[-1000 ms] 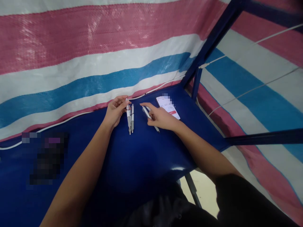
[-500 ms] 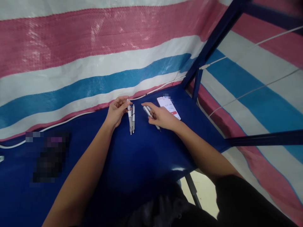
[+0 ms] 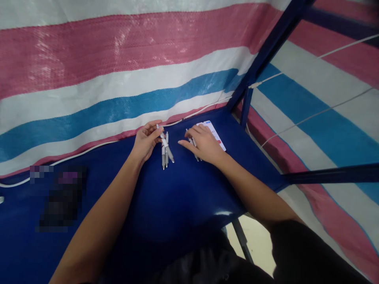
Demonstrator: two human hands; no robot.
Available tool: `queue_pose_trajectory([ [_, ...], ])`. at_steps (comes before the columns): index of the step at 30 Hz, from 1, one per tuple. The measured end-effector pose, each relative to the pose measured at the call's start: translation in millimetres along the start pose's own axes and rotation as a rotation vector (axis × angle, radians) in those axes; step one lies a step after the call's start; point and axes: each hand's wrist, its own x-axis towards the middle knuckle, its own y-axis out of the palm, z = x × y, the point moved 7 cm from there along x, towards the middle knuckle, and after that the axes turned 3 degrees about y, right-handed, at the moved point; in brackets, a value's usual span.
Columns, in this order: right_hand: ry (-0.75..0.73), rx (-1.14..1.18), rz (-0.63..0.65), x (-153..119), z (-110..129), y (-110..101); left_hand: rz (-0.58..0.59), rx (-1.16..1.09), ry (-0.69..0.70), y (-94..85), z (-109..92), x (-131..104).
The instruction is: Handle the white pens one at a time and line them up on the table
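Observation:
My left hand (image 3: 148, 140) pinches the upper end of a white and grey pen (image 3: 166, 144) between thumb and fingertips. That pen slants across two similar pens (image 3: 163, 161), which lie side by side on the dark blue table (image 3: 166, 201). To the right, my right hand (image 3: 204, 142) is open, palm down, with its thumb held apart from the fingers. Under and beside its fingertips lie more pens (image 3: 194, 152), partly hidden by the hand; whether it touches them I cannot tell.
Behind my right hand lies a phone (image 3: 215, 134) with a lit screen. A blurred dark object (image 3: 63, 199) is at the left. White cable (image 3: 85, 150) runs along the back edge by the striped sheet (image 3: 118, 106). A blue metal frame (image 3: 245, 100) stands at the right.
The pen in my left hand has swung so its tip points right, across the other two. My right hand has let go of the pens it held and opened over them.

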Motion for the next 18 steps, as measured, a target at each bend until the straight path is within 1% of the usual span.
queue_pose_trajectory([
  [1,0.013,0.109,0.050,-2.4,6.7,1.8,0.012,0.004,0.014,4.2,-3.3,-1.7],
  [3,0.055,0.332,0.208,-8.4,19.4,11.9,0.032,0.026,0.046,12.3,-9.9,-5.2],
  [4,0.082,0.405,0.261,-11.1,23.8,16.4,0.036,0.040,0.064,15.2,-12.8,-6.8],
  [6,0.130,0.518,0.283,-13.0,26.6,20.6,0.040,0.069,0.109,17.7,-17.9,-8.9],
  [8,0.160,0.621,0.254,-10.8,21.6,20.1,0.072,0.117,0.161,17.9,-21.9,-9.9],
  [10,0.191,0.750,0.288,-7.8,11.4,20.6,0.128,0.218,0.230,16.7,-26.1,-11.0],
  [12,0.240,0.891,0.409,-7.1,-0.6,24.1,0.191,0.385,0.322,16.5,-31.5,-13.8],
  [14,0.282,1.009,0.523,-8.2,-11.9,25.6,0.276,0.605,0.412,20.8,-36.3,-19.2],
  [16,0.284,1.074,0.586,-9.1,-20.1,23.8,0.375,0.821,0.462,28.6,-37.9,-25.7],
  [18,0.252,1.073,0.610,-9.3,-23.6,19.9,0.418,0.959,0.484,34.8,-39.9,-30.4],
])
